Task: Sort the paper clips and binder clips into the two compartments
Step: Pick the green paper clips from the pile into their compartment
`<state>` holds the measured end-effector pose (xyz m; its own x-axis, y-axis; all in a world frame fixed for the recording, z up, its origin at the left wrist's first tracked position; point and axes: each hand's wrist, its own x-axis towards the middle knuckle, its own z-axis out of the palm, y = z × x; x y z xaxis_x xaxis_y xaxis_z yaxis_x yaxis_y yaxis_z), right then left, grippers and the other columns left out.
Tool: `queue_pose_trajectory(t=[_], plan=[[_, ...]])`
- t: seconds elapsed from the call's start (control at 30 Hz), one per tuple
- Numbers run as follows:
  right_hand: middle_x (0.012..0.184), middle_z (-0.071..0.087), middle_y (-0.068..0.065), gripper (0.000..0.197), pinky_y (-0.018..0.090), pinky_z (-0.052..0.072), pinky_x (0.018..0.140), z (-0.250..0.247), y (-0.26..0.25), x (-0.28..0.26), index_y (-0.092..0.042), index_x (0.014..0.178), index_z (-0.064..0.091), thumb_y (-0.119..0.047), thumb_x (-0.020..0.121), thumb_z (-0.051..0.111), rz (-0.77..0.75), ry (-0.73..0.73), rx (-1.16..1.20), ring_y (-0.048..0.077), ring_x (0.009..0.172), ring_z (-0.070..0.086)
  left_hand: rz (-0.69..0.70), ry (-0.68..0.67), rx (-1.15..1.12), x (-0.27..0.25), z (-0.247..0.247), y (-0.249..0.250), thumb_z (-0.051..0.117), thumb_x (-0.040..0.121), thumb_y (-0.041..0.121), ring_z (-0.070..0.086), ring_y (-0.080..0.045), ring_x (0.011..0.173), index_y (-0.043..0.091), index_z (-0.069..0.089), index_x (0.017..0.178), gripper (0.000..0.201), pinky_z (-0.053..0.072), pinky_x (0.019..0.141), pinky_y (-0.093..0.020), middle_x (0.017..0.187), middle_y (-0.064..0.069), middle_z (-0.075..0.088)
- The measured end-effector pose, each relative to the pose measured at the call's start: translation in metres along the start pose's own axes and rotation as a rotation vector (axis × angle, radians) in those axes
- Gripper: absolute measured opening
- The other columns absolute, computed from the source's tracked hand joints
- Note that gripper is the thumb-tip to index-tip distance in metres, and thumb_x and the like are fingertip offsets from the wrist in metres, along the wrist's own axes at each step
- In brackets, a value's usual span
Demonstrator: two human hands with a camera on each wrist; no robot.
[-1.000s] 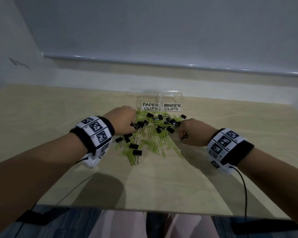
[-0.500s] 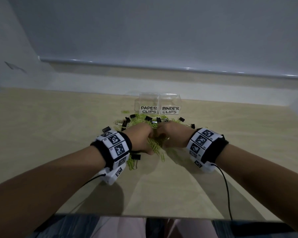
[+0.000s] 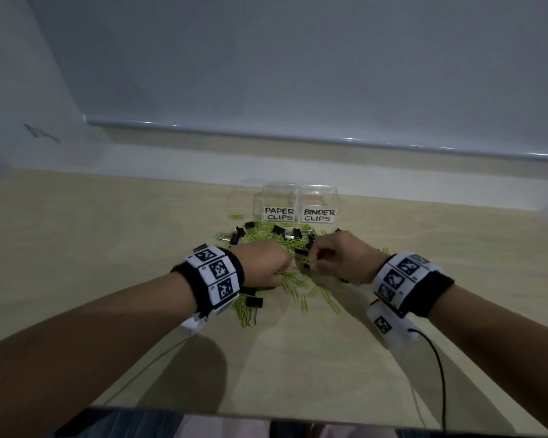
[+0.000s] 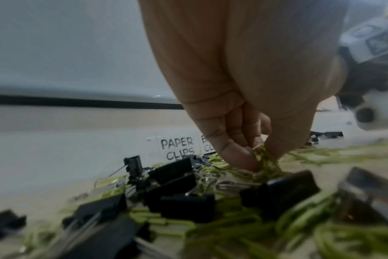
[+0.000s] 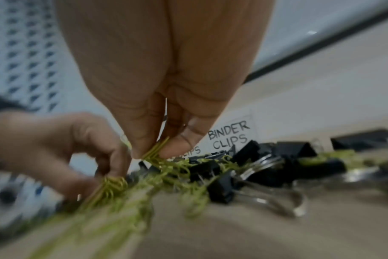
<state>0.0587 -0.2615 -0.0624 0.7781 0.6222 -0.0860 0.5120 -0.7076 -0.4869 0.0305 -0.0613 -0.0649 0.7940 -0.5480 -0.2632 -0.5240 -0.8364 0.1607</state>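
A mixed pile of green paper clips [image 3: 301,289] and black binder clips [image 3: 253,301] lies on the table in front of a clear two-compartment box [image 3: 298,200] labelled PAPER CLIPS on the left and BINDER CLIPS on the right. My left hand [image 3: 266,267] pinches a bunch of green paper clips [image 4: 263,156] low over the pile. My right hand [image 3: 336,259], close beside it, also pinches a bunch of green paper clips [image 5: 155,150]. Several black binder clips [image 4: 184,177] lie around the fingers.
The pale wooden table [image 3: 108,235] runs to a white wall ledge [image 3: 298,165] behind the box. A black cable [image 3: 437,368] hangs from the right wrist band across the near table. The near table edge [image 3: 266,410] is at the bottom.
Both hands came together from the sides over the middle of the pile and took hold of green paper clips. The right hand has since shifted slightly right.
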Motion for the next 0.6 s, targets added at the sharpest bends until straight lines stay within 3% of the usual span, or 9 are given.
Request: queue_pose_trajectory(t=[0.07,0.13,0.2,0.27,0.4,0.5,0.6], plan=[[0.073,0.067,-0.001,0.004,0.016,0.049,0.064,-0.006,0.005,0.001,-0.011,0.080,0.069,-0.012,0.084,0.069,0.065,0.067,0.232,-0.001,0.061,0.057,-0.012,0.032,-0.160,0.001,-0.002,-0.007,0.055,0.088,0.014,0.044,-0.015,0.058,0.010,0.053,0.074,0.014,0.039,0.056,-0.029,0.065,-0.001,0.051],[0.078,0.070,0.008,0.004,0.025,0.056,0.071,-0.014,0.008,0.006,-0.009,0.080,0.069,-0.012,0.083,0.070,0.099,0.127,0.429,0.010,0.068,0.063,-0.049,0.098,-0.335,0.002,-0.009,-0.017,0.060,0.088,0.017,0.057,-0.014,0.067,0.011,0.063,0.083,0.009,0.051,0.066,-0.029,0.076,-0.002,0.064],[0.079,0.069,0.011,0.005,0.028,0.057,0.073,-0.026,0.006,0.016,-0.005,0.081,0.068,-0.010,0.083,0.069,0.107,0.186,0.555,0.016,0.068,0.063,-0.085,0.185,-0.456,0.004,-0.019,-0.026,0.063,0.089,0.020,0.061,-0.009,0.072,0.013,0.066,0.088,0.008,0.052,0.066,-0.021,0.081,0.003,0.066],[0.077,0.067,0.010,0.004,0.022,0.056,0.068,-0.040,0.003,0.033,-0.004,0.080,0.067,-0.006,0.083,0.068,0.108,0.241,0.619,0.012,0.064,0.061,-0.127,0.274,-0.542,0.007,-0.032,-0.035,0.063,0.090,0.020,0.061,-0.007,0.066,0.011,0.067,0.087,0.010,0.051,0.063,-0.017,0.078,0.004,0.067],[0.072,0.066,0.007,0.013,0.021,0.055,0.064,-0.063,-0.007,0.083,-0.009,0.072,0.066,-0.001,0.082,0.068,0.120,0.363,0.697,0.012,0.061,0.061,-0.259,0.437,-0.590,0.027,-0.064,-0.058,0.065,0.088,0.018,0.063,-0.011,0.059,0.006,0.068,0.081,0.015,0.055,0.062,-0.026,0.072,-0.004,0.069],[0.068,0.063,0.007,0.017,0.018,0.056,0.058,-0.069,-0.016,0.115,-0.008,0.068,0.062,0.001,0.082,0.068,0.143,0.456,0.682,0.012,0.058,0.060,-0.362,0.543,-0.594,0.047,-0.081,-0.068,0.064,0.087,0.014,0.064,-0.014,0.059,0.001,0.071,0.075,0.019,0.052,0.067,-0.025,0.065,-0.005,0.068],[0.073,0.068,0.011,0.009,0.028,0.058,0.068,-0.057,-0.014,0.138,-0.006,0.073,0.066,-0.007,0.081,0.070,0.229,0.528,0.473,0.018,0.065,0.063,-0.470,0.540,-0.537,0.064,-0.083,-0.071,0.063,0.085,0.015,0.065,-0.017,0.061,0.000,0.073,0.070,0.023,0.050,0.067,-0.026,0.061,-0.005,0.067]])
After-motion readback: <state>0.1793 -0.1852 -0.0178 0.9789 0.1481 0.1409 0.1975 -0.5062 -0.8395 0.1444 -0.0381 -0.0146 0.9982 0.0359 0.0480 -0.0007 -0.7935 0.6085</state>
